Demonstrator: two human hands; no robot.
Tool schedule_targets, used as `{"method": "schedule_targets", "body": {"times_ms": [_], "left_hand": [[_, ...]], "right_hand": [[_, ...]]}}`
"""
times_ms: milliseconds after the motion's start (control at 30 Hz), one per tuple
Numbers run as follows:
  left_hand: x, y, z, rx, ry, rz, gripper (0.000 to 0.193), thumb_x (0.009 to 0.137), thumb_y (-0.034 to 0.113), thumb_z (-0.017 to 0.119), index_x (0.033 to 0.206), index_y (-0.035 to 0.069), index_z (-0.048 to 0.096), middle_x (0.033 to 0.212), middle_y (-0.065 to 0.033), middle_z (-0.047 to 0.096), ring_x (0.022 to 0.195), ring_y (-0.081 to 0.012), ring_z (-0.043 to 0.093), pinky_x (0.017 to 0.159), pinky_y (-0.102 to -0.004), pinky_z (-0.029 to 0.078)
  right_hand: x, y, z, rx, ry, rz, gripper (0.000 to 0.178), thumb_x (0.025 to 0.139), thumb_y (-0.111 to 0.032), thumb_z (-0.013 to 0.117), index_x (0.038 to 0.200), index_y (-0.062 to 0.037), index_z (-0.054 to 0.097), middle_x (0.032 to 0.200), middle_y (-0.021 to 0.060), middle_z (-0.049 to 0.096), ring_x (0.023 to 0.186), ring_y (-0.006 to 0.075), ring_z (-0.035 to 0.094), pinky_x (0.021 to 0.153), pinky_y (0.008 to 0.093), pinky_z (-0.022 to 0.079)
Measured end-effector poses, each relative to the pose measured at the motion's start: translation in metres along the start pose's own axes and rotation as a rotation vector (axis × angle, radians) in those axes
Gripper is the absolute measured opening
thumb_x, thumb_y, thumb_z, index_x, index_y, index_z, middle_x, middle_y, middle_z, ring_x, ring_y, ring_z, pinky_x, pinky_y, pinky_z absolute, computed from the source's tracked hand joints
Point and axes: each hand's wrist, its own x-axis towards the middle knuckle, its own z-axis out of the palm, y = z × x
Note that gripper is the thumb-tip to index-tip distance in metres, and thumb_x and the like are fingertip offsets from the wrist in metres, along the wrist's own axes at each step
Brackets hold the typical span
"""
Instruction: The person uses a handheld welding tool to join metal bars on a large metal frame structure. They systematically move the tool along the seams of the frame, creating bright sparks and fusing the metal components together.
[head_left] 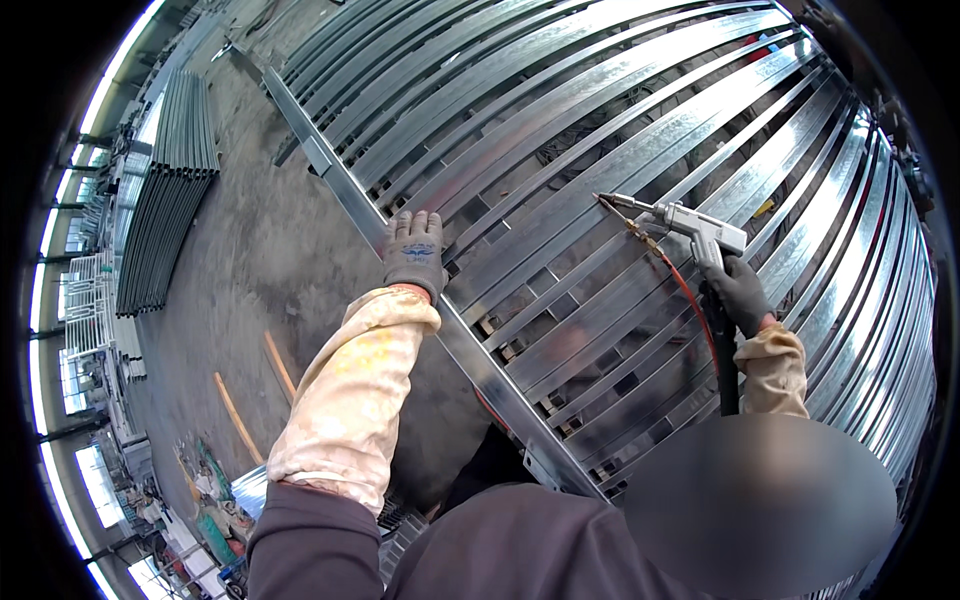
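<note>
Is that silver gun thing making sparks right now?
Not sparking: the silver gun, in the right hand, shows no spark or glow at its pointed tip. I cannot tell whether its power is on.

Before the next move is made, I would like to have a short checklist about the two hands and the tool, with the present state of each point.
1. Right hand has a firm hold on the gun-shaped tool: ok, fingers wrapped around its grip.
2. Left hand away from the tool's tip: ok, it lies flat by the edge rail, apart from the tip.
3. Both hands gloved: ok.
4. Tip touching the metal slat below it: cannot tell from this angle.
5. Red hose secure at its far end: cannot tell, that end is not visible.
</note>
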Motion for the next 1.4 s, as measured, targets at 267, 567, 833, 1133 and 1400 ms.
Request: {"method": "schedule_targets", "body": {"times_ms": [267,567,833,1133,1400], "left_hand": [[0.001,-0.005,0.001,0.010,-0.004,-0.021,0.101,0.080,0.042,0.084,0.162,0.012,0.032,0.170,-0.0107,0.031,0.160,-0.0303,0.020,0.130,-0.0457,0.014],[0.000,-0.015,0.005,-0.044,0.033,0.057,0.101,0.076,0.040,0.085,0.160,0.010,0.035,0.169,-0.0124,0.033,0.159,-0.0287,0.026,0.130,-0.0442,0.017],[0.002,-0.014,0.000,-0.029,0.037,0.064,0.101,0.075,0.038,0.084,0.160,0.009,0.036,0.168,-0.0138,0.034,0.158,-0.0291,0.027,0.130,-0.0449,0.018],[0.008,-0.020,0.015,-0.094,0.152,0.145,0.093,0.072,0.035,0.086,0.150,0.005,0.046,0.159,-0.0188,0.043,0.153,-0.0332,0.034,0.129,-0.0461,0.019],[0.010,-0.021,0.015,-0.016,0.112,0.187,0.089,0.076,0.039,0.086,0.149,0.005,0.047,0.156,-0.0171,0.047,0.151,-0.0300,0.039,0.127,-0.0445,0.022]], "right_hand": [[-0.022,-0.047,-0.002,-0.723,0.160,-0.098,0.053,0.094,-0.053,0.063,0.108,-0.0025,0.072,0.097,0.0222,0.074,0.098,0.0385,0.072,0.088,0.0461,0.054],[0.039,-0.192,0.174,-0.515,0.011,-0.838,0.069,0.083,-0.035,0.083,0.143,-0.0127,0.057,0.143,0.0143,0.058,0.131,0.0354,0.058,0.112,0.0445,0.047],[0.109,-0.235,0.263,-0.994,-0.251,-1.095,0.110,0.070,-0.042,0.092,0.162,-0.0245,0.036,0.169,0.0093,0.030,0.160,0.0334,0.019,0.129,0.0585,0.015],[0.134,-0.225,0.281,-0.937,-0.269,-1.227,0.114,0.065,-0.047,0.091,0.162,-0.0270,0.034,0.168,0.0083,0.031,0.161,0.0328,0.017,0.128,0.0645,0.015],[0.142,-0.229,0.285,-0.971,-0.182,-1.321,0.116,0.062,-0.042,0.091,0.162,-0.0250,0.035,0.166,0.0054,0.036,0.159,0.0320,0.021,0.127,0.0649,0.017]]}}
